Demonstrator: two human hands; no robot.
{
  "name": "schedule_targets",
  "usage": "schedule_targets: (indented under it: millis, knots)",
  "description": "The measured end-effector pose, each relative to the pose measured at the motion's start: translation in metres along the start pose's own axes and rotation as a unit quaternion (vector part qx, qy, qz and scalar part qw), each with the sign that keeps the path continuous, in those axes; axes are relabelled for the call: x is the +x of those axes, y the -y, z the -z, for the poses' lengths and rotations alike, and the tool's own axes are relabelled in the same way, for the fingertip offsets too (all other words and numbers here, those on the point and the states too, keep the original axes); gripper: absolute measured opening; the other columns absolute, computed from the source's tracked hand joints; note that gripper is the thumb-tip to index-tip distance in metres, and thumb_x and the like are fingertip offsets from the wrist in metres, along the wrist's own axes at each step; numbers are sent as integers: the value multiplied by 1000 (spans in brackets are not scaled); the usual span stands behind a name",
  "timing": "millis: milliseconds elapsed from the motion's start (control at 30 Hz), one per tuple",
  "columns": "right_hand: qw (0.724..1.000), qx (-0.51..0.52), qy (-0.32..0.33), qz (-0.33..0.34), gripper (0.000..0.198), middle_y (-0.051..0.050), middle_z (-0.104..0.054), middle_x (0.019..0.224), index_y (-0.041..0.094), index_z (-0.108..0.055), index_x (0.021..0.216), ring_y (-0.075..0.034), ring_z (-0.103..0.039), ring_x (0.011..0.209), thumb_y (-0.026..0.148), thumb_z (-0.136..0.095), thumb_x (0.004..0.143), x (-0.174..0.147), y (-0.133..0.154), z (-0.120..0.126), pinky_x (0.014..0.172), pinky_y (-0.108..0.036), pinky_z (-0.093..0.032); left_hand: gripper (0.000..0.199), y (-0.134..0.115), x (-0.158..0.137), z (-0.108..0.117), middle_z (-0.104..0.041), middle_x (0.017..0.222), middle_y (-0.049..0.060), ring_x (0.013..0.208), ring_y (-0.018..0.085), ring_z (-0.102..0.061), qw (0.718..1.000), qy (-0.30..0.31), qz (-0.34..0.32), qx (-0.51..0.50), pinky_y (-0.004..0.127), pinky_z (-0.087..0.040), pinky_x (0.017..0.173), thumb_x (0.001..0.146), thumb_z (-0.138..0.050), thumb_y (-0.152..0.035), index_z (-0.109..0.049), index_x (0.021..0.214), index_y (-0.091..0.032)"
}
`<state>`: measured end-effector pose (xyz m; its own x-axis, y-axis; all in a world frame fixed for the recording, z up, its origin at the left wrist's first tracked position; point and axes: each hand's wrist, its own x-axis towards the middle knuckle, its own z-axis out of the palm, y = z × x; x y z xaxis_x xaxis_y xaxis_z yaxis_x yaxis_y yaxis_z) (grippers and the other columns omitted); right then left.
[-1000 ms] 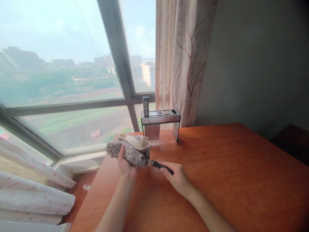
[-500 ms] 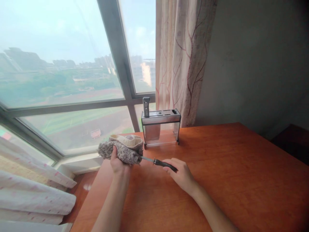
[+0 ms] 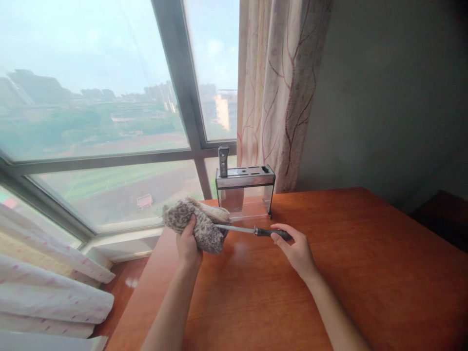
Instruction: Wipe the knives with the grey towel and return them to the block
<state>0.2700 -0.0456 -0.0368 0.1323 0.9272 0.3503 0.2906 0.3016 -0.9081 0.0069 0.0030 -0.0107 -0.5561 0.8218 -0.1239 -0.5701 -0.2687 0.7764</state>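
Observation:
My left hand is closed around a fuzzy grey-and-cream cloth, bunched up over the table. In my right hand, the fingers grip the black handle of a honing steel. Its thin metal rod points left, and the far end is hidden by the cloth. Behind the cloth stands a clear-sided knife block with a slotted metal top. A knife with a grey handle is upright in its left slot, the broad blade showing through the clear side.
The reddish-brown wooden table spreads beneath my hands and off to the right. A large window is ahead and left. A patterned curtain hangs behind the block, and a pale curtain is at lower left.
Both hands have shifted right, the right one farther, so more of the steel's rod shows outside the cloth. The cloth has turned and is folded more over the rod.

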Motion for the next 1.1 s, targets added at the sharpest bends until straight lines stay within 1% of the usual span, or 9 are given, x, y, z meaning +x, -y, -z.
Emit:
schedule_targets:
  millis: [133,300,400,567,733,833,933,1000,1100]
  knots:
    - [988,100,-66,-97,34,3,-55,55,19,-67,92,-13,-51,48,51,-64,80,2,-5,6,45,-23,-42,37,2,-4,4,-72,93,7,85,23,-67,995,48,-16,91,39,-53,85,67,-79,-30,-70,97,-12]
    - [969,161,-127,-136,36,6,-46,51,19,-64,88,-9,-43,45,54,-63,80,6,-11,9,38,-19,-33,40,3,-7,9,-72,95,6,92,27,-65,978,115,-58,167,36,-52,82,67,-77,-31,-69,102,-13]
    - [966,172,-133,-136,36,5,-48,54,19,-63,88,-10,-45,47,54,-63,79,7,-14,7,41,-20,-35,41,2,-9,9,-72,96,6,93,27,-64,976,114,-64,174,35,-52,80,66,-77,-31,-69,102,-14]
    - [972,168,-103,-125,37,2,-54,63,19,-62,95,-13,-50,55,52,-66,77,7,-14,5,44,-22,-38,35,0,-11,4,-71,93,6,88,24,-63,976,76,-95,179,32,-51,75,66,-76,-35,-71,93,-13]
    - [982,158,-78,-73,42,-2,-60,83,21,-58,113,-13,-50,62,45,-67,79,6,-7,6,52,-25,-42,34,1,-9,4,-71,89,5,82,23,-63,979,61,-82,174,32,-52,72,67,-75,-36,-72,91,-13]
    - [979,173,-87,-67,47,-3,-63,91,21,-57,118,-13,-52,66,43,-69,77,6,-6,8,58,-26,-44,36,2,-8,5,-71,90,6,81,23,-64,982,57,-73,166,33,-52,72,65,-76,-35,-72,93,-12]
    - [976,167,-101,-94,47,-1,-63,82,21,-60,114,-15,-56,67,43,-72,75,7,-7,10,57,-25,-44,38,2,-8,6,-71,93,6,82,23,-64,981,59,-75,169,34,-52,74,65,-76,-34,-71,96,-13]
    - [975,158,-109,-114,42,0,-62,73,19,-62,105,-14,-56,61,45,-73,73,6,-9,11,53,-24,-43,38,1,-8,6,-71,93,6,83,24,-64,980,63,-75,174,34,-51,75,65,-76,-34,-71,96,-13]
    - [971,150,-128,-136,36,4,-53,54,18,-60,82,-9,-44,44,52,-69,75,6,-12,10,39,-21,-34,38,-1,-10,5,-72,92,6,84,25,-64,976,76,-83,188,34,-51,75,64,-77,-33,-71,96,-13]
